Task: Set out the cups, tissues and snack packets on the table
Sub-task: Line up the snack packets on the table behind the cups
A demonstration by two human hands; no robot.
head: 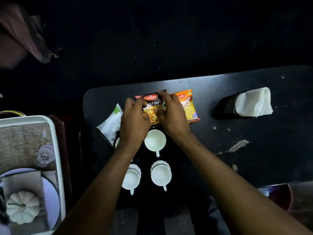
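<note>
On the dark table (254, 150) a brown "Mixture" snack packet (152, 104) lies flat, and both hands grip it: my left hand (133, 121) on its left edge, my right hand (171, 112) on its right. An orange snack packet (189, 106) lies just right of it. A white and green packet (111, 124) lies tilted at the left. Three white cups (155, 140) (160, 174) (131, 178) stand near the front edge, and another is mostly hidden under my left wrist. A black holder with white tissues (252, 104) lies on its side at the right.
A white tray (55, 150) stands to the left, off the table, and holds a woven mat, an upturned glass (44, 156), a plate and a white pumpkin-shaped piece (22, 206). A brownish cloth (22, 34) hangs at the upper left. Pale scuffs mark the table's right half.
</note>
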